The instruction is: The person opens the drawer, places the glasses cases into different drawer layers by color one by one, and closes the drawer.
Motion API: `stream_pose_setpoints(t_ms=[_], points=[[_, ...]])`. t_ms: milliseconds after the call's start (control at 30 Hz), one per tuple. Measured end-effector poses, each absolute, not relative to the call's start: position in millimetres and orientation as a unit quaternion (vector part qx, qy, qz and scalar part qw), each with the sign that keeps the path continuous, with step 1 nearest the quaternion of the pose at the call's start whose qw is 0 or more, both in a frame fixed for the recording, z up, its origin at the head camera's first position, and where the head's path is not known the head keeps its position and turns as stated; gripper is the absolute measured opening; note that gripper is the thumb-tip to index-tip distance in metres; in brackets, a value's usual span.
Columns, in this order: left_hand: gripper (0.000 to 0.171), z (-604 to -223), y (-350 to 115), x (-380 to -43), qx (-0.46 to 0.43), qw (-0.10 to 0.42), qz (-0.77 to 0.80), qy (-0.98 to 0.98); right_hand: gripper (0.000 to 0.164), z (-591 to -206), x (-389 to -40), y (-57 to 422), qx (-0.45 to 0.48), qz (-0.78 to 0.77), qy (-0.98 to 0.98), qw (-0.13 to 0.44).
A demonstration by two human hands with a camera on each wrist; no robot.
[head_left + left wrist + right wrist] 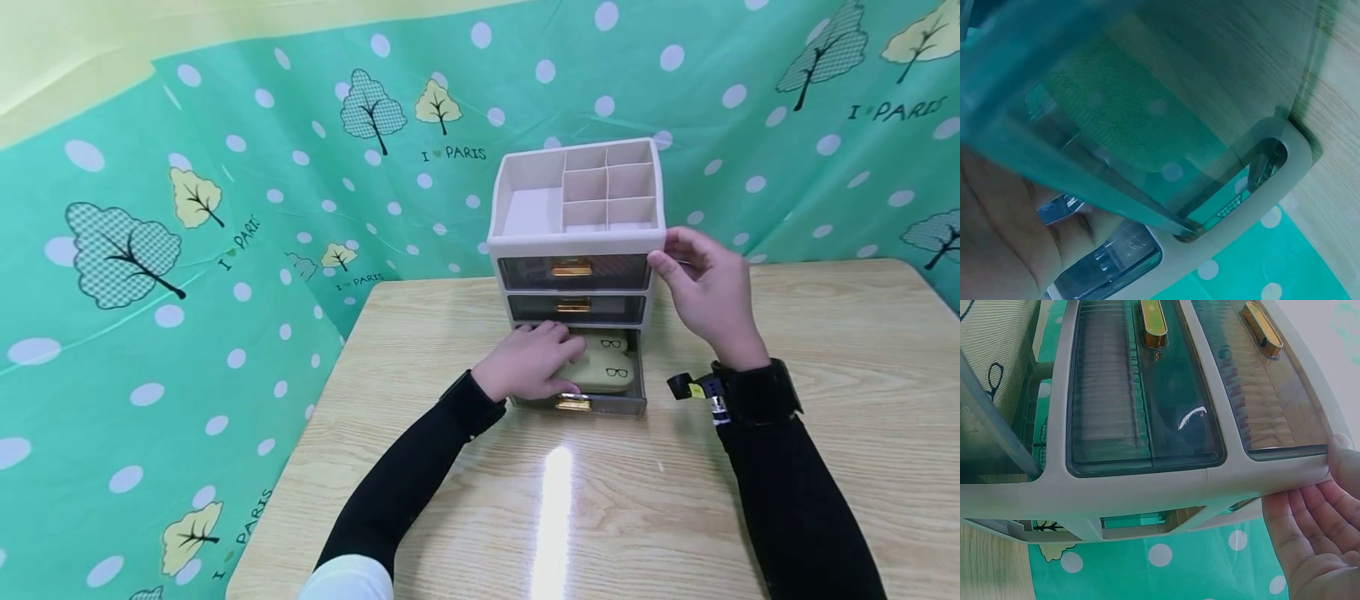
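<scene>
A white desktop organizer (577, 247) with dark see-through drawers and gold handles stands on the table. Its bottom drawer (617, 406) is pulled out, with two pale yellow glasses cases inside, each marked with a small pair of glasses. My left hand (534, 360) reaches into that drawer and grips the front glasses case (611, 372), thumb along its near edge and fingers over its far edge. The back case (611, 342) lies behind, partly covered. My right hand (711, 287) holds the organizer's upper right edge, thumb on the front and fingers on the side (1310, 531).
Divided compartments (607, 187) form the organizer's top. Two upper drawers (525, 273) are closed. The wooden table (465, 508) reaches back to a green dotted cloth (442, 208) hanging behind and at the left. A small black device (693, 387) juts from the right wrist strap.
</scene>
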State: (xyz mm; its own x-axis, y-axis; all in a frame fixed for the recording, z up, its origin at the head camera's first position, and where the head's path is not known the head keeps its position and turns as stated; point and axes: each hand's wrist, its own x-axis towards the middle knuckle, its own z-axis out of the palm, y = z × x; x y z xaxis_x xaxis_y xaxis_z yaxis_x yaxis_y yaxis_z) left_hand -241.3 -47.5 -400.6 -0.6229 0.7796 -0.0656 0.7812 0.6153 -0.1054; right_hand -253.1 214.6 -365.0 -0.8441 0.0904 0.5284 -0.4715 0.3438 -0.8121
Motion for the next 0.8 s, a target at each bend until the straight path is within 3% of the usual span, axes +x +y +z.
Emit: stream_pose_setpoints(t_ms=[500, 800], points=[[0.047, -406.3, -46.9, -248.8, 0.438, -0.003, -0.077, 0.896, 0.031, -364.4, -252.9, 213.9, 0.120, 0.562, -0.779, 0.251], [0.037, -410.8, -46.3, -249.1, 0.438, 0.029, -0.060, 0.896, 0.031, -367.1, -255.3, 214.5, 0.123, 0.568, -0.773, 0.255]])
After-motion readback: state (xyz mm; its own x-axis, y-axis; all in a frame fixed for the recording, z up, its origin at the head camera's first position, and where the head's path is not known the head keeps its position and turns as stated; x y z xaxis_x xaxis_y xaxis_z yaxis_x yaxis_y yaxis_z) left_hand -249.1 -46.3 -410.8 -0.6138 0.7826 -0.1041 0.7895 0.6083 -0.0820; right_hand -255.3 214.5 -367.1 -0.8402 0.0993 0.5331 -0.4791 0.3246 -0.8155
